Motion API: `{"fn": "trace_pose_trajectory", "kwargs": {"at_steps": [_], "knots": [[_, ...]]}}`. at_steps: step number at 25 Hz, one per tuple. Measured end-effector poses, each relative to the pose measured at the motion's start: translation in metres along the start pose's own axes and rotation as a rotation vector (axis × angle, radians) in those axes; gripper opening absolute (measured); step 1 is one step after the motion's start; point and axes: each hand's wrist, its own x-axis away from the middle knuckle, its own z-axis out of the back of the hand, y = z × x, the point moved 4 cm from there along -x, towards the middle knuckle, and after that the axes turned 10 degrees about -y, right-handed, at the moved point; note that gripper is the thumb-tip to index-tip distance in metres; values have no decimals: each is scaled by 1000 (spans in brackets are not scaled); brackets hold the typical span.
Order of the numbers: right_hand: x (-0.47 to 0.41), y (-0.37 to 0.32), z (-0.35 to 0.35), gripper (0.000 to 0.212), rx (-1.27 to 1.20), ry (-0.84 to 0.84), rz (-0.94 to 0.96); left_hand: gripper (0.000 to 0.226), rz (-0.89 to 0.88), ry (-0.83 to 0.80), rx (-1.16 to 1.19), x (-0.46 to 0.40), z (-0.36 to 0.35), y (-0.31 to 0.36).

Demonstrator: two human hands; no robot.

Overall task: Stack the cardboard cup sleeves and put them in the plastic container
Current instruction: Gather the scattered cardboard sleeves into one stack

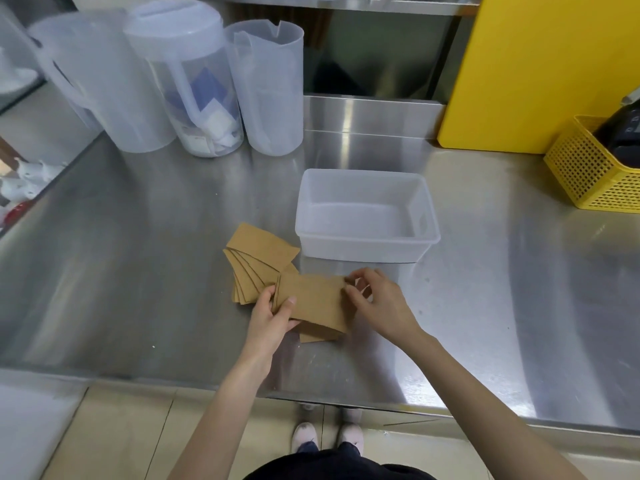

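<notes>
Nearest me, my left hand point(273, 315) pinches a small stack point(313, 301) of flat cardboard sleeves by its left edge, thumb on top and fingers underneath, so it is closed on them. My right hand point(375, 301) is half curled at the stack's right edge, fingertips touching the top sleeve's corner; I read that as squaring the edges, not a full grip. A couple of sleeves poke out crooked beneath the stack at its near side.

Just beyond, touching the stack's far left corner, a fan point(258, 263) of more sleeves lies spread on the steel counter point(138, 244), not yet gathered.

Behind that, just beside the fan's far right corner, the container point(367, 252) sits open with nothing in it that I can see.

So I judge the job partly done: some sleeves are stacked in hand, the fan is left to collect, and nothing has gone into the container.
</notes>
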Motion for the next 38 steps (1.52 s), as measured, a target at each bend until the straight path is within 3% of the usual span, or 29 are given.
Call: {"fn": "trace_pose_trajectory", "kwargs": {"at_steps": [3, 6, 11, 14, 19, 23, 29, 32, 38], "knots": [[-7, 5, -2, 24, -14, 27, -77, 21, -58, 47, 52, 3, 22, 9], [-11, 10, -18, 27, 63, -59, -161, 24, -96, 106, 94, 7, 40, 14], [-18, 0, -53, 62, 323, -214, -278, 31, -115, 176, 141, 12, 60, 13], [-20, -9, -69, 76, 440, -200, -317, 31, -119, 204, 157, 15, 67, 10], [-25, -10, -78, 80, 449, -165, -347, 27, -113, 227, 165, 17, 72, 8], [-24, -8, -79, 75, 371, -129, -363, 23, -103, 233, 155, 16, 72, 8], [-15, -3, -69, 34, 14, -141, -215, 18, -105, 229, 132, 16, 70, 10], [-5, 3, -45, 37, -159, -78, -169, 18, -100, 218, 117, 15, 67, 9], [11, 11, 8, 34, -279, 95, -131, 21, -92, 169, 93, 11, 54, 10]]}}
